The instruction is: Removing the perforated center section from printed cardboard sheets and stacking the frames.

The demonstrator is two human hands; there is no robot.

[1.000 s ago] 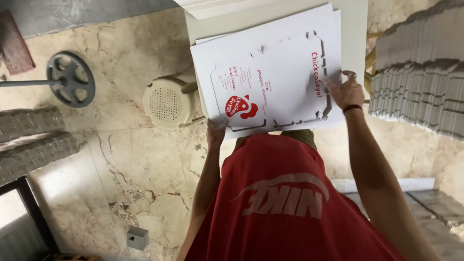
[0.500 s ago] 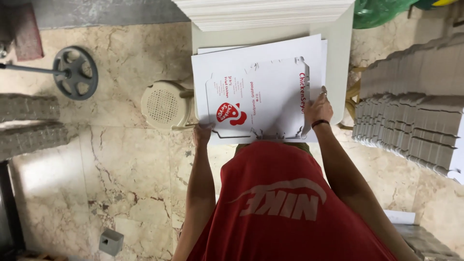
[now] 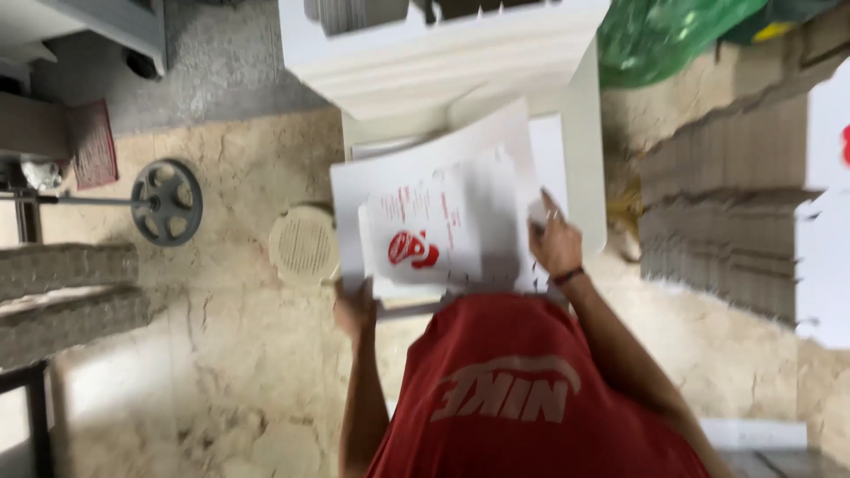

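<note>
Since half a second ago our view has swung upward, and the flat white cardboard box blank with a red printed mark [image 3: 434, 235] now looks partly folded, one panel lifted over the sheets beneath. Our left hand [image 3: 355, 310] has slid down to the blank's near left corner, and our right hand [image 3: 555, 243] has moved up along its right edge.

Nearest us is our red sleeveless shirt [image 3: 522, 398]. Just beyond it, the left hand grips the corner of the blank from below, fingers curled shut on the card. The right hand, with a dark band at the wrist, pinches the right edge, fingers closed on it. The blank lies between the two hands, on top of more white sheets on a pale table [image 3: 584, 168].

Left of the left hand, a round cream-coloured vented disc [image 3: 303, 243] sits on the marbled stone floor [image 3: 239, 354]; farther left is a grey metal wheel on a rod [image 3: 166, 202]. Right of the right hand stand stacks of flattened brown cardboard [image 3: 726, 221]. Beyond the hands lies a thick stack of white sheets [image 3: 443, 57], and past that to the right, a green plastic bag [image 3: 664, 35].
</note>
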